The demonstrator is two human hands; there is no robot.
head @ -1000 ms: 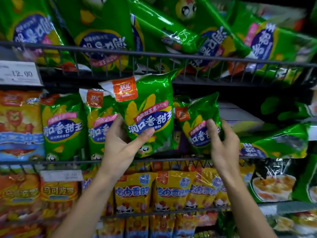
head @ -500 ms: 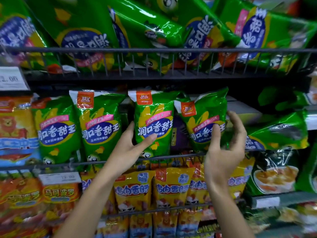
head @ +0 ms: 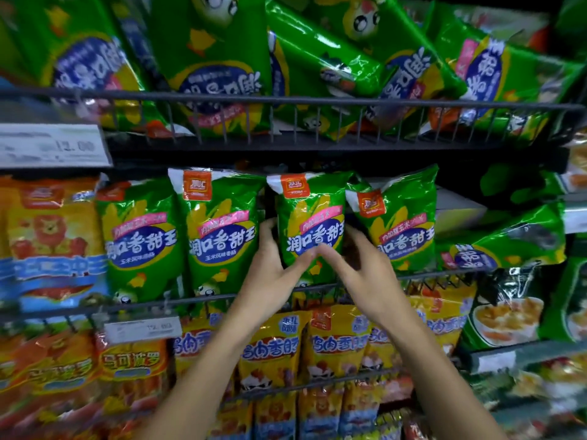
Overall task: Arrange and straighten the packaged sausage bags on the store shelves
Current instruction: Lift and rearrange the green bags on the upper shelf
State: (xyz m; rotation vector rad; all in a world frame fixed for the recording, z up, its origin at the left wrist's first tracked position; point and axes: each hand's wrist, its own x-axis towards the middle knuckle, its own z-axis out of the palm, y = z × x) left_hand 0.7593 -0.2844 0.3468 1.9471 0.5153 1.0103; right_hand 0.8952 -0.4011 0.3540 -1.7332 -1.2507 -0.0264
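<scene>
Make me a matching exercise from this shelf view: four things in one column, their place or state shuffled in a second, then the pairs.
Things
1. third green bag from the left
2. fourth green bag
3. yellow bags
4. white price tag

Place or state
A. on the top shelf's rail at left
B. held between the left hand and the right hand
C. upright on the middle shelf, tilted a little, right of the held bag
D. on the shelf below the hands

Pairs: 1-B, 2-C, 3-D, 4-A
</scene>
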